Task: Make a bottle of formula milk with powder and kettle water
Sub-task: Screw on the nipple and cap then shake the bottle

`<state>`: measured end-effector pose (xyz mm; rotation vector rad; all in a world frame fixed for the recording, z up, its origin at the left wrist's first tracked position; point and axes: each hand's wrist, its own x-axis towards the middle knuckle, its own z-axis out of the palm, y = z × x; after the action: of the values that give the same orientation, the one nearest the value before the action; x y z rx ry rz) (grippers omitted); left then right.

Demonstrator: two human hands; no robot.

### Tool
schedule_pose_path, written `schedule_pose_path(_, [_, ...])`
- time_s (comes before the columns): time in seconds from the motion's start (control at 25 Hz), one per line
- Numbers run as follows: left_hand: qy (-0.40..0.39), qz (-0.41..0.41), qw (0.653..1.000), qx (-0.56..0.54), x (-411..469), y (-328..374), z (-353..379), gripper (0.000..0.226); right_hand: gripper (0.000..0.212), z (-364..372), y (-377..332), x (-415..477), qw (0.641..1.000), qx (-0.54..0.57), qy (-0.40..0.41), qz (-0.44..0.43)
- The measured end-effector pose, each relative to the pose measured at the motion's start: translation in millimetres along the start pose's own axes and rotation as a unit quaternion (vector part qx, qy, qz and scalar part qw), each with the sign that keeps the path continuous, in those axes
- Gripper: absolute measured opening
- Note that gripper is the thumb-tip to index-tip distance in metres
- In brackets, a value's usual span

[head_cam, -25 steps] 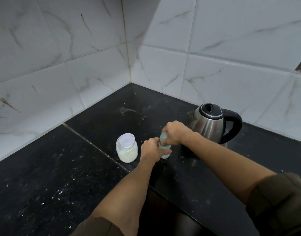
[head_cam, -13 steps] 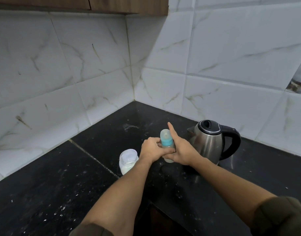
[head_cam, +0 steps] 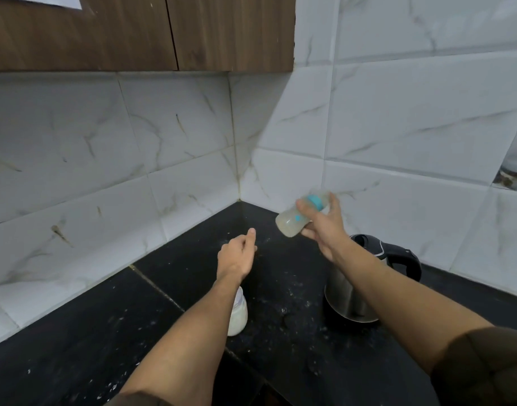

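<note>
My right hand holds the baby bottle in the air above the counter. The bottle is tilted nearly sideways, motion-blurred, with a blue collar and cloudy pale liquid inside. My left hand hovers lower and to the left, holding nothing, fingers loosely curled with one finger extended. The steel kettle with a black handle stands under my right forearm, partly hidden by it. A small jar of white powder stands on the counter, half hidden behind my left forearm.
The black stone counter is speckled with spilled white powder and runs into a corner of white marble-look tiles. Wooden wall cabinets hang above the left wall. The counter's front edge lies near the bottom centre.
The right hand has lifted the bottle off the counter and tipped it sideways. The left hand has let go of it. The view has tilted upward.
</note>
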<state>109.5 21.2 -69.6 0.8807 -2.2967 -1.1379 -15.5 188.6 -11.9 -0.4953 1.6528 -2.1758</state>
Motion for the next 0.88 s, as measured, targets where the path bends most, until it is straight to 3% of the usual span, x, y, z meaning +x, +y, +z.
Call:
schedule_pose_path(0.08, [0.006,0.006,0.999,0.042,5.8,-2.2,-3.4,0.053,0.087,7.0,-5.6,-6.6,0.989,-0.055,-0.125,0.054])
schedule_pose_path(0.16, [0.013,0.015,0.997,0.08,13.1,-3.2,-3.8,0.05,0.089,11.2,-2.4,-5.4,0.979,-0.078,-0.179,0.057])
schedule_pose_path(0.32, [0.022,0.034,0.993,0.112,20.7,-3.9,-2.4,0.05,0.089,19.7,-12.8,10.6,0.992,0.118,-0.022,0.025])
schedule_pose_path(0.4, [0.024,0.045,0.99,0.128,24.4,-1.4,-1.4,0.048,0.084,24.7,-18.4,12.9,0.99,0.126,-0.052,0.043])
schedule_pose_path(0.56, [0.018,0.059,0.987,0.148,32.1,6.2,-0.4,0.036,0.082,30.9,-23.2,1.5,0.965,-0.079,-0.241,0.064])
schedule_pose_path(0.6, [0.024,0.059,0.987,0.145,34.2,6.4,-0.8,0.036,0.084,31.6,-23.8,2.3,0.971,-0.055,-0.228,0.053])
schedule_pose_path(0.68, [0.044,0.056,0.987,0.142,34.7,7.2,-1.3,0.043,0.084,32.4,-29.1,8.9,0.99,0.064,-0.125,0.029])
schedule_pose_path(0.76, [0.05,0.053,0.987,0.143,33.4,8.4,-1.7,0.047,0.078,31.8,-32.9,19.4,0.988,0.146,-0.054,0.018])
schedule_pose_path(0.88, [0.046,0.052,0.987,0.145,37.6,9.6,-1.3,0.041,0.086,29.8,-36.6,13.6,0.987,0.025,-0.152,0.045])
